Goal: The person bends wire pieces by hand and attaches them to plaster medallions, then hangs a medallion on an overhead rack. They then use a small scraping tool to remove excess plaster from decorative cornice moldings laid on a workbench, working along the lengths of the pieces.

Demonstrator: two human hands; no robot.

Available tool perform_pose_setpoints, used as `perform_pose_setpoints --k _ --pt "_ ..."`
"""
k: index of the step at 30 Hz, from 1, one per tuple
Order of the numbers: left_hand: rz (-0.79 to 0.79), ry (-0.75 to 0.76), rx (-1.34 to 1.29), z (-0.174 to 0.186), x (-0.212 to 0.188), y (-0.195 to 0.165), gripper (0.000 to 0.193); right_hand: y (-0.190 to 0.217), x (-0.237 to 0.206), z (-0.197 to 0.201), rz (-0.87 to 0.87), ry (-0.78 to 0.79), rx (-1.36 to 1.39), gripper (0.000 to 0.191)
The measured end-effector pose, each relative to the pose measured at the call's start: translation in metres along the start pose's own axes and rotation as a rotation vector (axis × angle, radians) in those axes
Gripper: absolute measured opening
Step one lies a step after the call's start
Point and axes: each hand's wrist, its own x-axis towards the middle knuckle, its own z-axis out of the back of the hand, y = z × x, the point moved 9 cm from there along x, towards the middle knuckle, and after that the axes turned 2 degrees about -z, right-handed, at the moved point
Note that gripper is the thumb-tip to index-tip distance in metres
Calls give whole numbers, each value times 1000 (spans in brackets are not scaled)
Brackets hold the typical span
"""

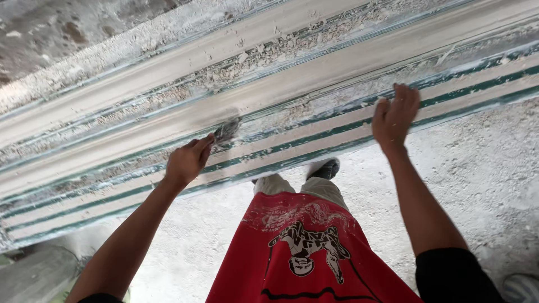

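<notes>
Floor: pale, dusty ground (pixel 477 168) fills the lower right of the frame, strewn with white crumbs and grit.
Moulding: long plaster cornice (pixel 292 84) runs from lower left to upper right across the whole frame, white ridges with green-blue stripes along its near edge, loose plaster flakes lying in its channels.
Left hand: left hand (pixel 188 161) sits left of centre, fingers curled tight round the handle of a small scraping tool.
Tool: scraping tool (pixel 227 131) pokes up and right from that fist, its dark, plaster-caked head pressed on a smooth white band of the cornice, just above the striped edge.
Right hand: right hand (pixel 394 116) is at right of centre, well apart from the tool, fingers spread and loose, flat against the striped near edge of the cornice, holding nothing.
Arms: both forearms bare, reaching up from the bottom of the frame; a black sleeve (pixel 455 278) shows at lower right.
Clothing: red shirt (pixel 303 252) with a black-and-white print hangs at bottom centre, dusted white near its hem.
Foot: one dark shoe (pixel 325 168) shows just under the cornice's edge, between the two arms.
Upper left: rough grey surface (pixel 56 28) beyond the cornice, blotched and dusty.
</notes>
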Motion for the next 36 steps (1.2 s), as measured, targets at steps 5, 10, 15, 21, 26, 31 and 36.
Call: perform_pose_setpoints --k 5,10,15,21,26,31,36 --pt "69 61 -76 -78 118 -124 53 -33 28 16 114 19 -98 42" --pt "4 27 -131 -108 237 -299 50 -49 39 15 106 66 -125 44" --pt "-100 87 -135 -74 230 -298 58 -72 47 16 81 78 -94 46" --pt "-31 269 149 -47 156 -116 42 -84 42 1 95 83 -185 49" --pt "-153 368 353 -8 125 -98 47 -94 37 -6 74 94 -188 50" --pt "-95 465 305 -38 189 -175 47 -98 33 -9 53 109 -206 51" --pt "-368 306 324 -75 226 -201 53 -103 34 -5 35 121 -199 53"
